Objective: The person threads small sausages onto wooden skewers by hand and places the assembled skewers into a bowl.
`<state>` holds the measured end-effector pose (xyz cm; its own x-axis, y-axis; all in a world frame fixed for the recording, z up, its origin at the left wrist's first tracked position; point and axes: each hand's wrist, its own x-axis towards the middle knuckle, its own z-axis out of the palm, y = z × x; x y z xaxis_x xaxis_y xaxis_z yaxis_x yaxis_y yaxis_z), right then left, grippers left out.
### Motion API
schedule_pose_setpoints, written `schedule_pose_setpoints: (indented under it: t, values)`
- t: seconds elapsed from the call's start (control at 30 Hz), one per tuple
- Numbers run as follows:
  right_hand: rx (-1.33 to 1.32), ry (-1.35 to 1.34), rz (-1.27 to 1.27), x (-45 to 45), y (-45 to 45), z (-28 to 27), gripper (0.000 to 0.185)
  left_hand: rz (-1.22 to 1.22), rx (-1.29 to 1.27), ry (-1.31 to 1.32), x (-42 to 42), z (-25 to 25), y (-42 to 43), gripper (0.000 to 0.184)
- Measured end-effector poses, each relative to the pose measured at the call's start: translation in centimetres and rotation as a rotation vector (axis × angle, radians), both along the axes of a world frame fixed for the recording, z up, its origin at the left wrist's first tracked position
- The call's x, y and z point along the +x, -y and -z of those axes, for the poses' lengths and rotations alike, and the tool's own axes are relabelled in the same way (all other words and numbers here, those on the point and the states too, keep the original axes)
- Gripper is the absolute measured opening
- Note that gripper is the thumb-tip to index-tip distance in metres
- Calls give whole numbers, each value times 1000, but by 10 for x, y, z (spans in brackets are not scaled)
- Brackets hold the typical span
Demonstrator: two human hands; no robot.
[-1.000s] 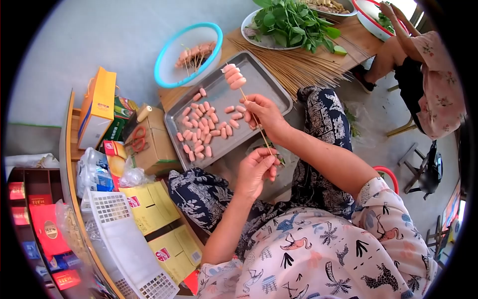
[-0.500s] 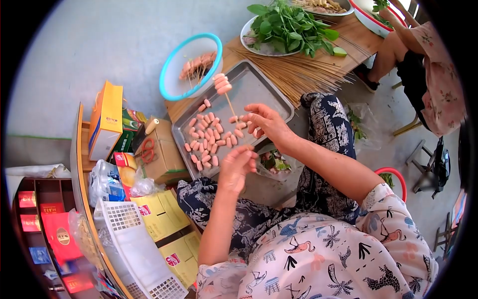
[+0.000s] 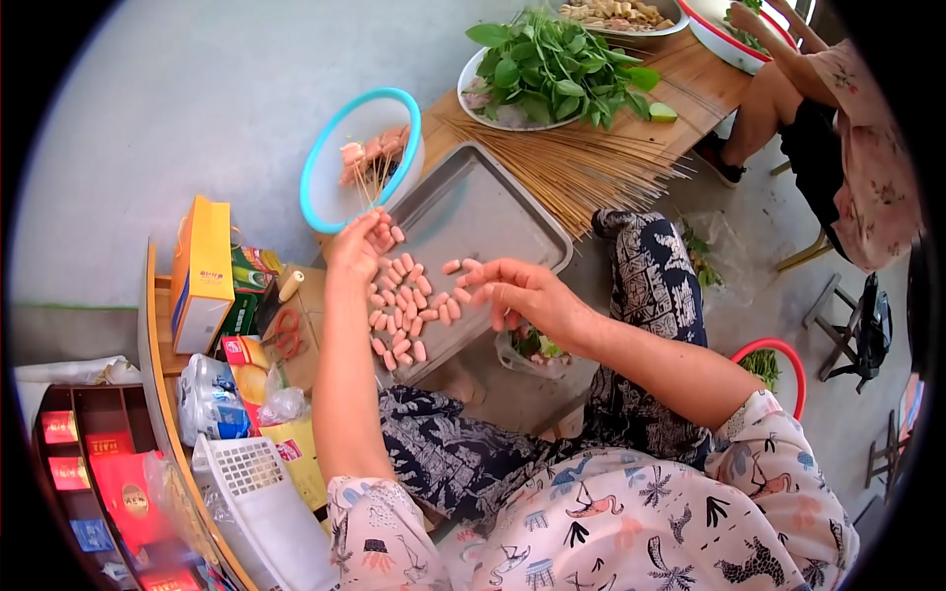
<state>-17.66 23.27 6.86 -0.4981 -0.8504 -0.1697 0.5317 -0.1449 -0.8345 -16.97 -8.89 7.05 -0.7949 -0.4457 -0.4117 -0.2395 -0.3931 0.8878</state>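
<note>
My left hand [image 3: 357,244] reaches to the near rim of the blue-rimmed bowl [image 3: 310,205], fingers closed on the lower end of a sausage skewer [image 3: 365,189]. Threaded sausages [image 3: 367,156] lie at the bowl's far side, their sticks pointing toward me. Loose small sausages [image 3: 402,313] are scattered over the left part of the metal tray [image 3: 483,202]. Over the tray's near edge, my right hand [image 3: 532,303] is open, fingers curved and apart, beside a few sausages; the undersides of its fingertips are hidden.
Bare bamboo sticks [image 3: 572,167] fan across the wooden table [image 3: 680,79], beside a plate of green leaves [image 3: 557,74]. Boxes, scissors [image 3: 288,333] and a white basket [image 3: 261,512] are at left. Another person [image 3: 838,148] sits at right with hands over a red-rimmed basin [image 3: 705,30].
My left hand has moved up and left from the tray's near side to the bowl, bringing the sausage skewer over it. My right hand has lowered slightly beside the loose sausages.
</note>
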Motion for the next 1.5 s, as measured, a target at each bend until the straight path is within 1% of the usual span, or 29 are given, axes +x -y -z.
schedule_pose_setpoints:
  t: [0.03, 0.07, 0.13, 0.17, 0.27, 0.4, 0.5, 0.53, 0.6, 0.63, 0.67, 0.7, 0.73, 0.77, 0.8, 0.9, 0.97, 1.0, 1.07, 1.1, 1.17, 1.2, 1.23, 1.27, 1.3, 1.37, 1.43, 1.5]
  values:
    - [4, -1, 5, -1, -2, -2, 22, -47, 22, 32, -14, 3, 11, 14]
    - [6, 2, -9, -2, -5, -7, 22, -43, 27, 34, -26, 8, 22, 14]
    - [-10, 16, -38, -5, -8, -12, 20, -145, 79, 74, -49, 13, 33, 14]
    - [-8, 13, -35, -6, -9, -12, 20, -142, 82, 71, -59, 18, 36, 14]
    - [-27, 56, -86, -10, -10, -17, 18, -171, 70, 129, -74, 41, 48, 13]
    - [-22, 80, -86, -11, -12, -19, 17, -188, -37, 197, -80, 56, 46, 17]
    - [11, 99, -92, -11, -12, -21, 17, -199, -115, 215, -66, 48, 34, 20]
    - [-26, 59, -76, -13, -12, -21, 17, -187, -142, 216, -57, 40, 25, 23]
    - [-76, 22, -20, -20, -18, -21, 18, -64, -172, 153, -28, 28, 7, 27]
    - [-88, -19, 14, -26, -24, -23, 19, -42, -271, 128, -12, 34, 4, 28]
    - [-118, -26, 48, -36, -33, -27, 20, -7, -294, 147, 7, 28, -4, 31]
    - [-147, -29, 79, -47, -46, -29, 21, 30, -332, 175, 26, 21, -11, 30]
    - [-112, -98, 184, -60, -62, -32, 21, 66, -364, 139, 50, 24, -11, 28]
    - [-85, -170, 279, -74, -75, -34, 20, 15, -451, 215, 68, 14, -28, 30]
    - [-38, -247, 385, -90, -89, -28, 20, 33, -464, 251, 87, 8, -33, 32]
    - [149, -457, 621, -140, -131, 13, 21, 39, -479, 275, 143, 19, -20, 31]
    - [464, -620, 628, -173, -155, 60, 20, -50, -461, 268, 169, 25, -17, 28]
    - [469, -625, 628, -178, -162, 77, 20, -48, -455, 265, 177, 29, -16, 28]
    - [818, -801, 600, -182, -170, 106, 17, -141, -392, 251, 189, 36, -16, 26]
    - [823, -801, 597, -185, -171, 119, 17, -140, -386, 253, 192, 37, -17, 26]
    - [978, -1047, 614, -190, -169, 140, 16, -170, -349, 162, 194, 37, -19, 26]
    - [994, -1120, 625, -193, -167, 147, 14, -181, -319, 126, 192, 34, -22, 26]
    - [995, -1119, 626, -196, -163, 152, 14, -180, -319, 125, 192, 35, -21, 26]
    - [1025, -1182, 629, -200, -159, 157, 13, -174, -302, 127, 191, 37, -20, 27]
    - [1057, -1244, 631, -202, -155, 156, 12, -168, -284, 129, 189, 38, -20, 29]
    - [1073, -1268, 637, -206, -149, 153, 12, -161, -286, 124, 186, 41, -19, 29]
    - [1201, -1318, 501, -213, -145, 152, 12, -159, -289, 123, 185, 40, -22, 30]
    - [1215, -1344, 451, -215, -144, 152, 13, -173, -301, 113, 181, 39, -26, 30]
